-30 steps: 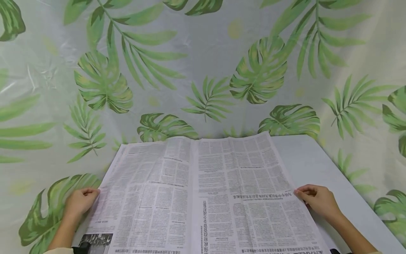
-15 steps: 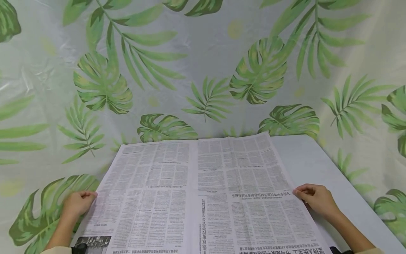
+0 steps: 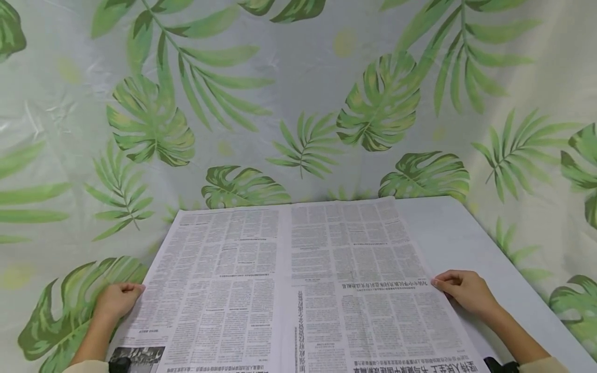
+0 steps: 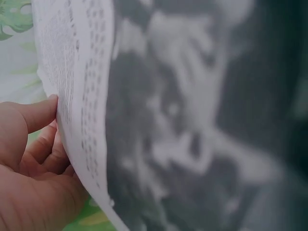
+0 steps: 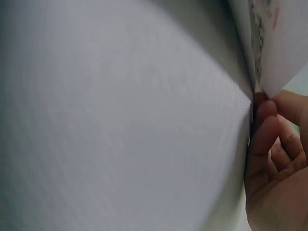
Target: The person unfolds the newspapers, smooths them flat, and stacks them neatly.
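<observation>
A newspaper (image 3: 284,290) lies spread wide, its centre fold running away from me and its print upside down in the head view. At its left edge my left hand (image 3: 118,299) pinches the paper between thumb and fingers; the left wrist view shows the thumb on the printed margin (image 4: 91,96) beside a large blurred photo (image 4: 178,110). My right hand (image 3: 466,292) pinches the opposite edge, and in the right wrist view its thumb and forefinger meet on the paper's edge (image 5: 284,48). The newspaper's near edge is out of view.
Under the newspaper is a white table (image 3: 448,228), its surface showing along the right side. Behind and around the table hangs a pale plastic sheet (image 3: 303,67) with green leaf prints. Dark wrist straps (image 3: 501,365) show at the sleeves.
The left page's raised far part has settled flat, and the right page's far corner has lowered slightly. My left hand has shifted slightly left and down; the right hand has stayed nearly still.
</observation>
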`<state>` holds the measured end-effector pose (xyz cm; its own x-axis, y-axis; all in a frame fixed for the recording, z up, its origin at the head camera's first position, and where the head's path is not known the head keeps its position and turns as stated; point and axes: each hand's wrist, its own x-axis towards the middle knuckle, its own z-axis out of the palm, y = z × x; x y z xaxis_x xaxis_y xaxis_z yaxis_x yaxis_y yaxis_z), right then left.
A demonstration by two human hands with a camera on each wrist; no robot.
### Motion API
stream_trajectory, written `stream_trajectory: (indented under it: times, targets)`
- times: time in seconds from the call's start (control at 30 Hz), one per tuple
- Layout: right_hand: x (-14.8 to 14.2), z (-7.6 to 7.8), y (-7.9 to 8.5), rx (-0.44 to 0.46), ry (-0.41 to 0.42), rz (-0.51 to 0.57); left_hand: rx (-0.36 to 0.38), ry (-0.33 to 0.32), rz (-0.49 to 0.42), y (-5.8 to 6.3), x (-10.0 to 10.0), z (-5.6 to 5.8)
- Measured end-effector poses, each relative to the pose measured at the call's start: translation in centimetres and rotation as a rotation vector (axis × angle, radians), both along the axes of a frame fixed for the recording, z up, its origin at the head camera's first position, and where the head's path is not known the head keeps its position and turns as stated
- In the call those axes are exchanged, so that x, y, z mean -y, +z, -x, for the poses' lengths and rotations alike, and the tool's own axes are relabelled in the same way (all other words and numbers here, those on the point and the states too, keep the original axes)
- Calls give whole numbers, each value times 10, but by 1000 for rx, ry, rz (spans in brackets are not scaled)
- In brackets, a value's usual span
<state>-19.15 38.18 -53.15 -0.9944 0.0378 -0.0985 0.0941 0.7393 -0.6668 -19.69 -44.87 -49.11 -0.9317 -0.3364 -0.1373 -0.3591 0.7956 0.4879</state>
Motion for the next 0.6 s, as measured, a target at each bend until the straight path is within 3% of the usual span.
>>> stream_trajectory:
  times: [0.2, 0.6]
  targets:
    - [-3, 5, 2, 90, -13, 54, 25, -30, 22, 3, -1, 3]
    - [-1, 11, 7, 98, -5, 8, -46, 6, 44, 6, -8, 4]
